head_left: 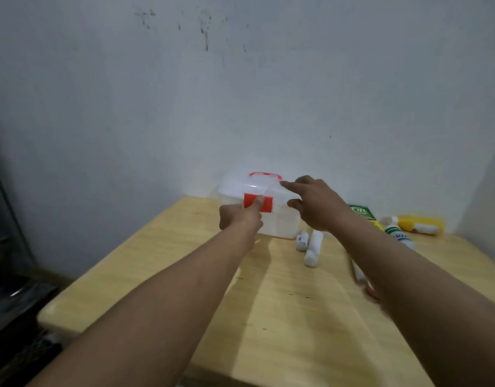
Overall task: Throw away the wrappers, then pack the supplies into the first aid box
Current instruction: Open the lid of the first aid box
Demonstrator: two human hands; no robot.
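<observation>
Counter [162, 263]: pale wood, set against a white wall; we see no loose wrappers on it, so we judge the packing stage has begun.
Left hand [240, 219]: we have it pressed against the front of the box, thumb up on the red latch [258, 203], the other fingers curled below; pressing, not closed around anything.
First aid box [280, 222]: translucent white, lid down, red carry handle [264, 175] on top; it sits at the far side of the counter near the wall, straight ahead of our hands.
Right hand [316, 203]: fingers spread apart, index finger stretched to the lid's right end, thumb below near the side wall; it holds nothing, and whether it rests on the lid we cannot tell.
Key relation: the box's long axis runs left to right across us, the latch is on the face towards us, and the left hand is the one already on it; we judge the lid opens up and away towards the wall once the latch lets go.
Gauze rolls [310, 248]: two white rolls lying just right of the box's front corner, long axes pointing away from us.
Green carton [362, 212]: behind the right forearm, partly hidden.
White bottle [398, 234]: lying down beside the carton.
Yellow bottle [419, 224]: lying down, farthest right; all supplies are nearer the right hand.
</observation>
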